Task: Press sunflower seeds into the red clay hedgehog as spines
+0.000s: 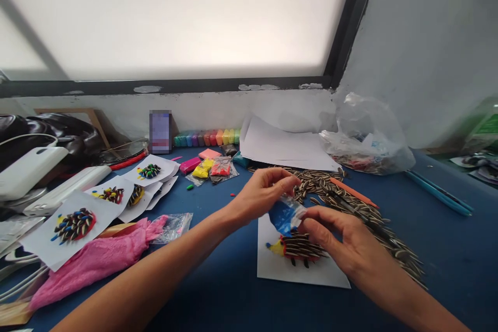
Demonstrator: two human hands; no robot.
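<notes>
Blue table (pixel 227 285) fills the lower part of the frame, below a bright window (pixel 175 15). Slightly right of the centre, a small plastic bag (pixel 283 218) with blue material inside is held between two hands. Left hand (pixel 262 194) grips its upper edge, although the fingertips are partly hidden, so I cannot tell exactly how they press. Right hand (pixel 344 238) pinches the bag's right side narrowly, between thumb and fingers. Just under the bag lies a white sheet (pixel 272 268) with a hedgehog figure (pixel 299 247), yellow at the snout. Striped seeds (pixel 322 182) spread behind the hands, and pink cloth (pixel 105 251) lies at lower left.
</notes>
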